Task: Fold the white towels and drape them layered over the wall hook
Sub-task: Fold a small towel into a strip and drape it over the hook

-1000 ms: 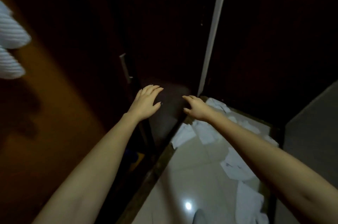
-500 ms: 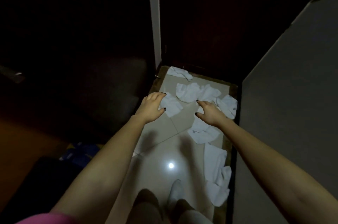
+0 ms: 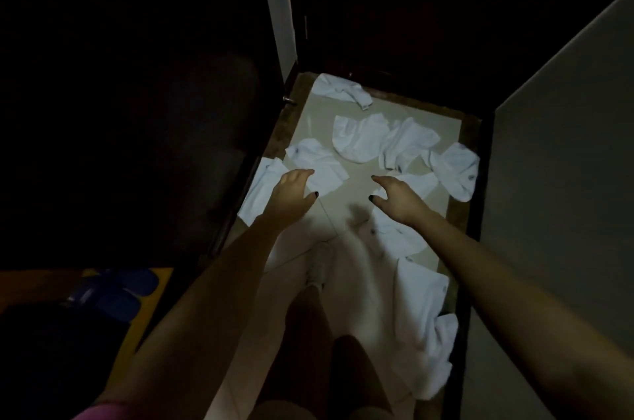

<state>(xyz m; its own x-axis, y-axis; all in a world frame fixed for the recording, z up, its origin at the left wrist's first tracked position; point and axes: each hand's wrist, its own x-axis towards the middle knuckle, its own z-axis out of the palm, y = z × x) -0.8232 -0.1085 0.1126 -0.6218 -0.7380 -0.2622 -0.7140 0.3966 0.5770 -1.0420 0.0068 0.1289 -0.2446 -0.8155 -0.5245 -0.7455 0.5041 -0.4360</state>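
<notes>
The room is dim, and the person stands looking down at a narrow strip of pale tiled floor [image 3: 346, 213] that runs up the middle of the frame. White towels [image 3: 360, 138] lie scattered and crumpled across it: one bunched at the far end just below the dark door, two rumpled ones side by side in the middle, one against the right edge by the grey wall [image 3: 555, 158], and a long one stretched down the lower right of the frame beside the right forearm. Another towel lies at the left edge of the floor strip, partly under the left hand.

Both arms reach forward over the floor. The left hand [image 3: 291, 194] hangs with its fingers spread and slack, gripping nothing, above the towel at centre left; I cannot tell whether it touches the cloth. The right hand [image 3: 396, 196] is just as loose, fingers curled and apart, empty, above a towel at centre right. The two hands are apart, with bare tile between them. Dark polish shows on the thumbnails.

A white door frame [image 3: 276, 0] rises at upper centre. In the lower left a pair of blue slippers [image 3: 113, 292] sits on an orange mat [image 3: 151, 309]. The person's legs show at the bottom centre.
</notes>
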